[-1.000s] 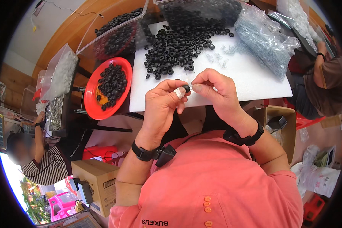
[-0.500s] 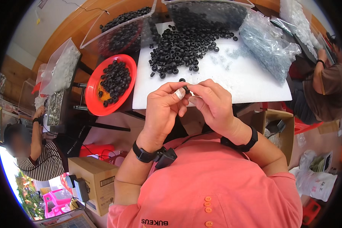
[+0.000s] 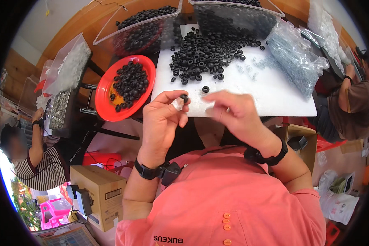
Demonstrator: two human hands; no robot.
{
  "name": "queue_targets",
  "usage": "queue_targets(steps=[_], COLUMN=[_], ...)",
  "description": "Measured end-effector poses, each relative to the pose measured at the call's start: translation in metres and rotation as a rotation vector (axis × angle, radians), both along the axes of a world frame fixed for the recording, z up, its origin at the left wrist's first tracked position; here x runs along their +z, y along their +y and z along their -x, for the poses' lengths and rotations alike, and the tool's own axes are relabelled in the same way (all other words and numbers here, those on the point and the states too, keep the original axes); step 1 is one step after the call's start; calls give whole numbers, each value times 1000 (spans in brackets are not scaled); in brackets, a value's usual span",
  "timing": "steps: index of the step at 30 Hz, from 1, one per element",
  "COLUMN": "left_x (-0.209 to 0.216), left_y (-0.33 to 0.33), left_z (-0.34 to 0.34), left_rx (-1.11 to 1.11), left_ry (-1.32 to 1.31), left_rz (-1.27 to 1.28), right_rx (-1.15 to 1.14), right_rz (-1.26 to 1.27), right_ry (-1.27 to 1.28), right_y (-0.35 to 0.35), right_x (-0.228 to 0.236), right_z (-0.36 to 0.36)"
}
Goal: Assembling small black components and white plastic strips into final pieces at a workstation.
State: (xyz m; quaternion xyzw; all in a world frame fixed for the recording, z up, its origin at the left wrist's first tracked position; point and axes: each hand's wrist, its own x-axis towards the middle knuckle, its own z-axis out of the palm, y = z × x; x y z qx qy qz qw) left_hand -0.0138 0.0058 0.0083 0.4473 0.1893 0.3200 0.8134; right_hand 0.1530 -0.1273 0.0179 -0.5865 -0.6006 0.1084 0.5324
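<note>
My left hand (image 3: pixel 162 119) pinches a small black ring-shaped part (image 3: pixel 184 98) between thumb and forefinger; a white wrap covers the thumb tip. To its right, my right hand (image 3: pixel 235 115) is off the part, its thumb and forefinger apart and blurred, with nothing seen between them. A single black ring (image 3: pixel 206 89) lies on the white tabletop (image 3: pixel 274 104) just beyond my hands. Farther back is a heaped pile of similar black rings (image 3: pixel 205 53). At the left, a red plate (image 3: pixel 104 110) holds more black rings.
Clear bins (image 3: pixel 137 24) of black parts stand behind the pile. A clear bag (image 3: pixel 297 61) of fine greyish pieces lies at right, with loose pieces (image 3: pixel 254 65) beside it. People work at left (image 3: pixel 39 164) and right (image 3: pixel 348 94). Cardboard boxes (image 3: pixel 98 197) stand below.
My hands have separated: the left moved left with the black part, the right came away from it. The view has shifted slightly, and the single ring on the tabletop now shows fully.
</note>
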Motion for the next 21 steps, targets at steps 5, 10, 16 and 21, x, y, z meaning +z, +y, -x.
queue_targets(steps=[5, 10, 16, 21], left_x=[-8, -17, -22, -25], left_y=[15, 17, 19, 21], left_z=[13, 16, 21, 21], left_rx=[43, 17, 0, -17], left_ry=[-53, -135, -184, -195], left_rz=[31, 41, 122, 156], right_rx=[-264, -273, -129, -47], right_rz=[-81, 59, 14, 67], right_ry=[-446, -767, -1079, -1181], right_y=[30, 66, 111, 129], right_x=[9, 17, 19, 9], right_z=[-18, -5, 3, 4])
